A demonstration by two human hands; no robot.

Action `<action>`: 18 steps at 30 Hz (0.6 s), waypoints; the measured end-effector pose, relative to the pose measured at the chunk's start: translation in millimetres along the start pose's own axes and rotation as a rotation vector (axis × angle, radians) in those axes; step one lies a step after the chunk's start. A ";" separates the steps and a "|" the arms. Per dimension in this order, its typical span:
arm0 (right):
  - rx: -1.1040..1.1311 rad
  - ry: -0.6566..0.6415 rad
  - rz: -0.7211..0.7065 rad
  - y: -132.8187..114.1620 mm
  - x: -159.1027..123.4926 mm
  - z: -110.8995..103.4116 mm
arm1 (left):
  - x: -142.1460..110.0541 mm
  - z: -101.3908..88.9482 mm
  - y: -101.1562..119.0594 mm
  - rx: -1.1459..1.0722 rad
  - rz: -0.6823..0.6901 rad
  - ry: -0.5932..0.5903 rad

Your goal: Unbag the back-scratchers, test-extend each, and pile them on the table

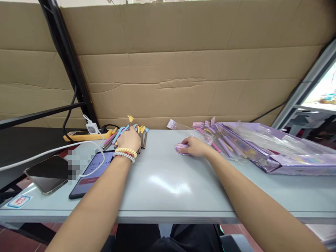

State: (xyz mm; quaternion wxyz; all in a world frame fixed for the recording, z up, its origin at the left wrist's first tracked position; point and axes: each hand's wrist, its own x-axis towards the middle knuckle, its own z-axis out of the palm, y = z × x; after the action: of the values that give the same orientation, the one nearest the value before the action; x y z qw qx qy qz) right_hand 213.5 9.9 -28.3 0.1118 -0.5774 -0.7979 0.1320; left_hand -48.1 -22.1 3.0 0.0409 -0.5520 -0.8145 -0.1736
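Note:
My left hand [129,140], with beaded bracelets at the wrist, is at the pile of slim sticks at the back left of the table. Its fingers are closed around a stick with a yellow claw-shaped end [130,119], which points up. Beside it lie more sticks with yellow and blue claw-shaped ends [145,137], and pink and blue ones [118,135] to the left. My right hand [195,147] pinches a small purple printed card [180,148] at the table surface. Its fingertips partly cover the card.
Clear bags with purple and pink sticks [223,143] lie right of my right hand, beside a purple box [283,164] with clear plastic. At left are a phone showing a timer [91,171], a dark phone [48,173], a white cable and a yellow power strip [86,135]. Cardboard [183,70] stands behind.

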 end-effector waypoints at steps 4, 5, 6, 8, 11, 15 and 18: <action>-0.019 -0.009 -0.005 -2.6 -1.6 -1.2 | 10.5 4.9 -7.8 0.044 -0.073 -0.071; -0.018 -0.008 -0.006 -3.4 -2.2 -1.5 | 12.2 5.4 -9.0 0.054 -0.088 -0.094; -0.017 -0.006 -0.007 -4.1 -2.7 -1.7 | 13.5 5.8 -9.7 0.060 -0.102 -0.114; -0.011 -0.004 -0.006 -5.2 -3.6 -2.0 | 15.0 6.3 -10.3 0.062 -0.123 -0.142; -0.010 -0.006 -0.008 -6.2 -4.3 -2.3 | 15.4 7.8 -9.7 0.056 -0.145 -0.140; -0.014 -0.011 -0.005 -6.7 -4.4 -2.4 | 14.9 10.0 -9.8 0.059 -0.149 -0.111; -0.014 -0.016 -0.001 -6.1 -3.9 -1.9 | 11.8 9.5 -8.7 0.077 -0.118 -0.043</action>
State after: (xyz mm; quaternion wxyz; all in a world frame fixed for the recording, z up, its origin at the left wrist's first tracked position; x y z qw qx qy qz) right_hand 209.9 4.5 -24.5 0.1015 -0.5766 -0.8000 0.1312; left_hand -59.5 -11.4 -5.0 0.0342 -0.5045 -0.8525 -0.1322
